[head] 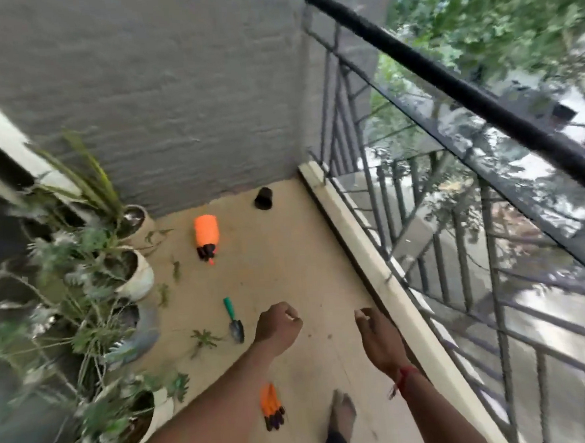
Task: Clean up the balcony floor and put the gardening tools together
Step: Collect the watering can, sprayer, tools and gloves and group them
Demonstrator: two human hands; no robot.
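Observation:
On the beige balcony floor (286, 256) lie an orange spray bottle (206, 235) on its side near the far wall, a green-handled trowel (233, 319) in the middle, an orange and black glove (271, 407) near my foot, and a small black pot (263, 198) tipped in the far corner. Loose leaves (204, 339) are scattered by the trowel. My left hand (278, 326) hovers above the floor just right of the trowel, fingers curled, holding nothing. My right hand (376, 332) hangs near the ledge with fingers loosely curled, empty.
Potted plants in white pots (135, 275) line the left side. A grey wall closes the far end. A low ledge (371, 250) and black metal railing (447, 92) run along the right. My bare foot (344, 413) stands on the floor.

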